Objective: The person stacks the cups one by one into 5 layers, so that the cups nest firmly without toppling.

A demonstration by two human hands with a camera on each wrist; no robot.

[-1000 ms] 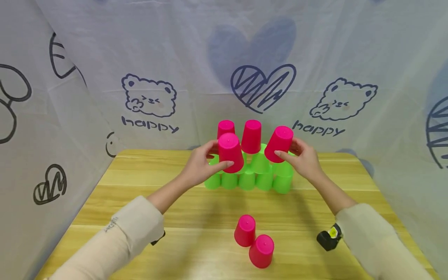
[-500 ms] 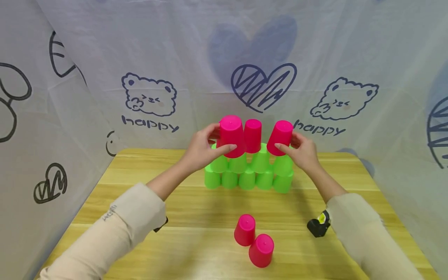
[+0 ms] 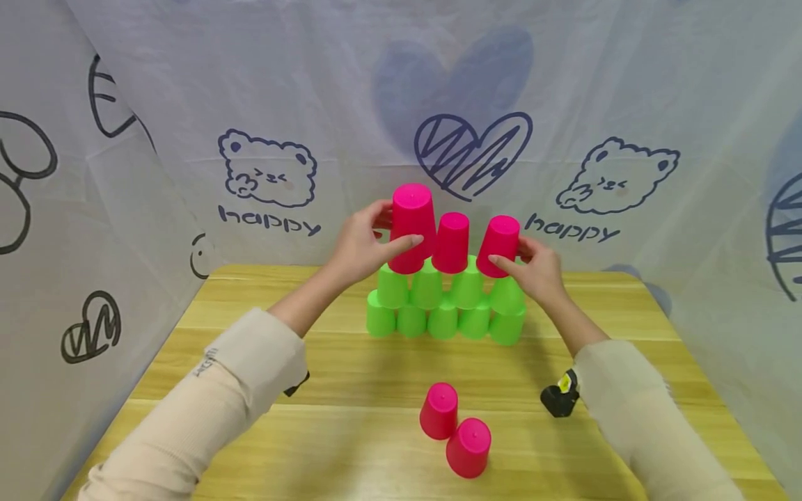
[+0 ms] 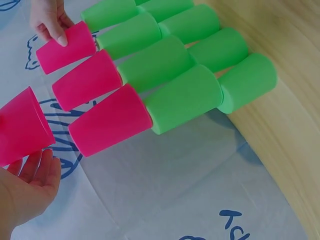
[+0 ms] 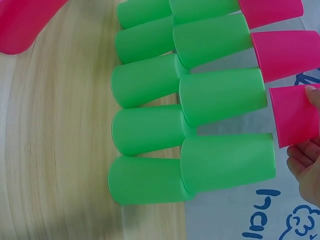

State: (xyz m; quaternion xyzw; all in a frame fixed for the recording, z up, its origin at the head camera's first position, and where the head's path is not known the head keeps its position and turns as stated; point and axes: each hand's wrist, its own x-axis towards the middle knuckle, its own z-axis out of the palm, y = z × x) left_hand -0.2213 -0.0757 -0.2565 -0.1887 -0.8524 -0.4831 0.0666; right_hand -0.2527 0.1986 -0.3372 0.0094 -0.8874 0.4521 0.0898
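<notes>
My left hand (image 3: 365, 243) holds a pink cup (image 3: 413, 216) upside down between thumb and fingers. In the left wrist view this cup (image 4: 22, 129) is apart from the row of pink cups beneath. At the right, my right hand (image 3: 540, 268) grips another pink cup (image 3: 500, 243), slightly tilted, its rim just above the green cups. Between them a pink cup (image 3: 451, 243) stands on the second green row (image 3: 466, 285). A left-hand pink cup (image 4: 110, 121) also stands on the green cups; the head view mostly hides it behind the held one.
Two pink cups, one (image 3: 438, 412) just behind the other (image 3: 468, 449), stand upside down on the wooden table (image 3: 351, 431) nearer me. A lower green row (image 3: 442, 321) supports the stack. A patterned cloth (image 3: 351, 97) hangs behind the table.
My left hand has raised its pink cup above the left end of the third row. My right hand has shifted slightly left with its cup, which is now a little more upright.
</notes>
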